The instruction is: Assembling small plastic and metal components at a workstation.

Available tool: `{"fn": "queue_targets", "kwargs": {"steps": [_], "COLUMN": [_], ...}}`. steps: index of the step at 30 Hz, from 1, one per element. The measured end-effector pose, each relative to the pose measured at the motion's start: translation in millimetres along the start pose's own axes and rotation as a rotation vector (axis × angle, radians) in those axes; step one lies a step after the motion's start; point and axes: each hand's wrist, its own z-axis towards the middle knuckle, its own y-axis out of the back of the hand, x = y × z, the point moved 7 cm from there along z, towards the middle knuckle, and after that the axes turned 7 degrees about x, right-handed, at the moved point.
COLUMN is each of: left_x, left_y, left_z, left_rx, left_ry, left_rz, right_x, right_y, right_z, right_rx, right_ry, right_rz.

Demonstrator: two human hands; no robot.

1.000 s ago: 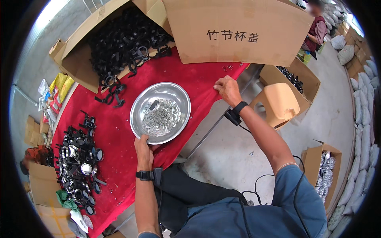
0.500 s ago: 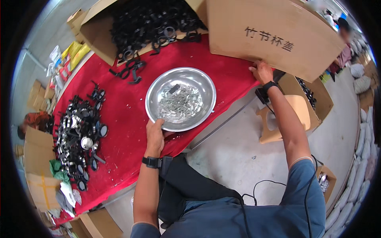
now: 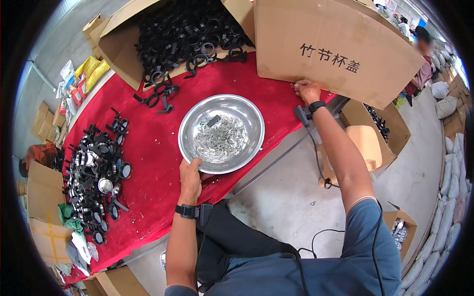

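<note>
My left hand [image 3: 190, 178] grips the near left rim of a round metal bowl [image 3: 256, 129], thumb over the edge. Inside the bowl lies a heap of small shiny metal pins [image 3: 222, 143], with a small dark block [image 3: 214, 121] on top. My right hand [image 3: 309, 92] is on the red cloth [image 3: 153, 128], beside the lower edge of a large upright cardboard box [image 3: 296, 29]. Its fingers are drawn together; whatever is between the fingertips is too small to make out. A strapped device with a cable sits at my right wrist.
Black lids with shiny discs [image 3: 98, 163] are piled at the left. A tipped open carton [image 3: 121, 52] spills black plastic rings [image 3: 192, 34] at the back. Right of the table stand a beige stool [image 3: 363, 143] and another open carton [image 3: 355, 116]. Another person [image 3: 422, 74] is far right.
My right hand has shifted left along the bottom edge of the box, and its fingers have drawn in. My left hand stays on the bowl's rim. The view has shifted slightly.
</note>
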Motion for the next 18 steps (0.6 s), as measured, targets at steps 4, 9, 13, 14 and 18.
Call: {"fn": "queue_targets", "kwargs": {"steps": [4,9,13,14,18], "left_x": [0.8,8.7,-6.1,-7.3,-6.9], "left_y": [1.8,11.4,5.1,-4.6,-2.4], "left_z": [-0.9,4.3,-5.1,-5.1,-4.0], "left_rx": [-0.003,0.011,0.005,0.014,0.028], "left_ry": [0.002,-0.029,-0.027,-0.011,-0.006], "left_rz": [0.0,-0.006,-0.002,0.007,-0.016], "right_x": [12.4,11.3,-7.0,-13.0,-26.8], "right_y": [3.5,46.5,111.5,143.3,168.0], "right_z": [-11.3,-19.9,-31.5,-33.1,-27.6], "right_rx": [-0.012,-0.018,-0.235,-0.364,-0.431], "right_ry": [0.15,0.191,0.126,0.132,0.127], "right_rz": [-0.18,0.113,-0.027,-0.294,-0.551]}}
